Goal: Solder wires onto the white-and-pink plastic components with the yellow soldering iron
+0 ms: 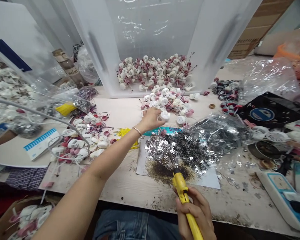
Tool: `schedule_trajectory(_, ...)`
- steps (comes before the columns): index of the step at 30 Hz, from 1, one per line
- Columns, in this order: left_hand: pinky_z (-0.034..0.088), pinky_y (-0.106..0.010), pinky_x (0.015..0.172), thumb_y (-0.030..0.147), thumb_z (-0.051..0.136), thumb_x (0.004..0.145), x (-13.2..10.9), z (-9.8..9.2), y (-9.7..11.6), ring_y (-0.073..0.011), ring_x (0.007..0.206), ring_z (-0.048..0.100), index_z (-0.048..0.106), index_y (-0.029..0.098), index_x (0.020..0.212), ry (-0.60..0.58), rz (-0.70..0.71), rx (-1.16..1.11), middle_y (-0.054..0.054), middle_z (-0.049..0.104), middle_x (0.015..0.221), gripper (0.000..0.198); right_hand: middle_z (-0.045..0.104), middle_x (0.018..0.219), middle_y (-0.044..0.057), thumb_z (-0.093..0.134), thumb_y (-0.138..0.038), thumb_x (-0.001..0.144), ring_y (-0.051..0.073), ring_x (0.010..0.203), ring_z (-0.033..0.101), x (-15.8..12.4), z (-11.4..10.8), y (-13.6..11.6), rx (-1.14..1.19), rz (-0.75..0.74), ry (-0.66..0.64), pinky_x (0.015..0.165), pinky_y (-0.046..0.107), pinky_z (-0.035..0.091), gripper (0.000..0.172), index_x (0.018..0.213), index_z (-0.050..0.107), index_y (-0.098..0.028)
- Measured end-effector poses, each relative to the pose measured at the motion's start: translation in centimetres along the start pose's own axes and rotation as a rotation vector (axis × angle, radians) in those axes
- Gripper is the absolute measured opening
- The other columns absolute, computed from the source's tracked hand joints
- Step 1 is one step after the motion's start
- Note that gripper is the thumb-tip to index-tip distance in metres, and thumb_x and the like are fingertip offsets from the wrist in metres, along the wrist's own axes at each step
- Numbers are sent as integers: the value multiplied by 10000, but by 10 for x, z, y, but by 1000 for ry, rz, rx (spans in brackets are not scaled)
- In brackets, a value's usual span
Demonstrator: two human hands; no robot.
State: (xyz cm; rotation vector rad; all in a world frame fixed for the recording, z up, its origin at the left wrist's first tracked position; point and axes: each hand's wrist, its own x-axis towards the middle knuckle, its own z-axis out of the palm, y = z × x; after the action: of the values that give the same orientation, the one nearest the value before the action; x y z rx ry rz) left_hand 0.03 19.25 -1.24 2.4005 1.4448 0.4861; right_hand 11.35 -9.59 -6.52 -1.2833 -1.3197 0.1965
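Note:
My left hand stretches forward to the near edge of a heap of white and pink plastic parts with wires. Its thumb and fingers close around a round white plastic part. In my right hand is a yellow-handled soldering iron, its tip pointing away from me over a pile of small shiny metal pieces. Darker metal pieces lie beside them. Both piles rest on a white sheet with brown residue near the iron.
A translucent bin on its side holds many similar parts at the back. At left are more wired parts and yellow wires. A plastic bag, black fan, round tin and white-blue device lie at right.

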Motion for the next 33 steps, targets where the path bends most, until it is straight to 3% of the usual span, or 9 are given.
schedule_trajectory(7,464,-266,730,353,698,692,-2,-11,-27,-128,758,603,686,154,938,352,-69,-1229,-37,694,867,317,563,1119,59,658,-35,768,137,873,678,10,0,-3,-1,43,29,694,228,593,194,670,560,-170)
schedule_trajectory(12,457,-241,757,294,794,584,15,-16,-35,-129,802,611,696,156,853,466,-139,-1304,-22,698,828,318,566,1136,51,668,-30,760,158,881,692,10,-1,-7,19,97,47,727,257,590,201,664,559,-169)
schedule_trajectory(16,488,-237,718,377,732,698,13,-43,-20,-137,792,623,688,147,890,459,-48,-1443,-31,680,833,303,568,1144,55,666,1,749,155,909,690,8,-4,-9,27,94,65,745,252,599,220,672,552,-170)
schedule_trajectory(18,515,-251,710,412,661,785,-2,-55,-8,-147,792,642,676,139,948,340,1,-1546,-45,677,858,318,568,1140,55,669,16,733,150,934,679,10,-6,-8,36,59,81,739,242,605,235,672,539,-171)
schedule_trajectory(20,537,-271,670,446,613,842,-27,-61,1,-147,727,648,667,132,965,90,-19,-1572,-63,681,855,342,568,1133,55,667,31,719,149,973,662,16,-6,-8,54,31,107,725,231,607,253,670,526,-172)
schedule_trajectory(24,418,-198,417,552,552,886,-92,-48,12,-86,473,550,702,138,886,-691,-109,-1356,-60,679,674,441,557,1108,46,686,30,698,156,1103,597,35,-1,-10,74,22,171,839,262,578,297,674,489,-191)
schedule_trajectory(27,253,-188,300,727,539,788,-133,-30,14,-73,344,437,712,139,728,-1176,-172,-1184,-40,621,496,616,531,1156,66,692,-63,742,185,1186,538,47,7,-13,95,47,33,929,335,534,265,705,474,-209)
schedule_trajectory(30,334,-211,345,810,517,721,-161,-12,14,-139,437,553,716,124,740,-1333,-275,-1220,-74,651,532,715,502,1211,73,655,-115,790,176,1136,563,50,14,-11,170,50,-252,898,322,536,200,748,488,-217)
schedule_trajectory(33,484,-280,489,831,450,741,-184,5,7,-198,562,639,701,117,814,-1341,-477,-1354,-90,682,612,760,500,1189,62,619,-77,805,140,1066,594,42,21,-4,165,-15,-350,861,264,546,205,737,482,-213)
